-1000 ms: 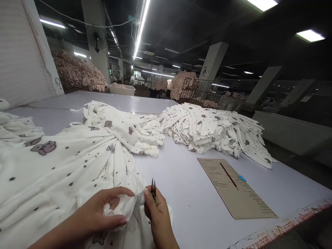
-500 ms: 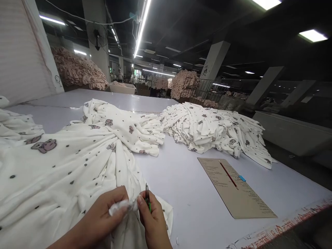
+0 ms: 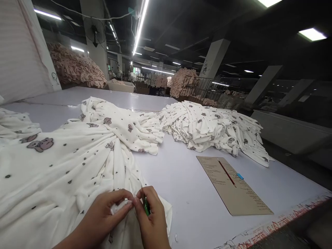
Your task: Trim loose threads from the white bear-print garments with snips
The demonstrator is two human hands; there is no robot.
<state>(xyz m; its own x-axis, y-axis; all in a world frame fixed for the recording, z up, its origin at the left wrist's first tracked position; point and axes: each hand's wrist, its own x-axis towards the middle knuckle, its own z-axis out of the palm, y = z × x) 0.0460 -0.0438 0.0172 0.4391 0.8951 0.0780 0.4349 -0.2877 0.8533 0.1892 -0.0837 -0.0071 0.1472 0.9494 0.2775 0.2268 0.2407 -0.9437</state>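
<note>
A white plush garment (image 3: 70, 166) with grey-pink animal prints and small dark dots lies gathered across the table's left side. My left hand (image 3: 103, 211) is closed, pinching a bunched white edge of it between thumb and fingers. Close against it, my right hand (image 3: 153, 211) is closed around green-handled thread snips (image 3: 147, 206), whose blades are mostly hidden. The right thumb and fingertip also meet at the cloth edge beside the left fingertips.
A pile of similar printed garments (image 3: 207, 126) sits further back on the pale table (image 3: 181, 186). To the right lies a brown card (image 3: 233, 193) with writing, a red pencil (image 3: 227, 173) and a blue clip (image 3: 240, 176). A large pale bin (image 3: 290, 131) stands beyond the table.
My right hand has moved slightly left and its fingertips now meet the left ones at the cloth. The snips' blades, upright and visible before, are now mostly hidden.
</note>
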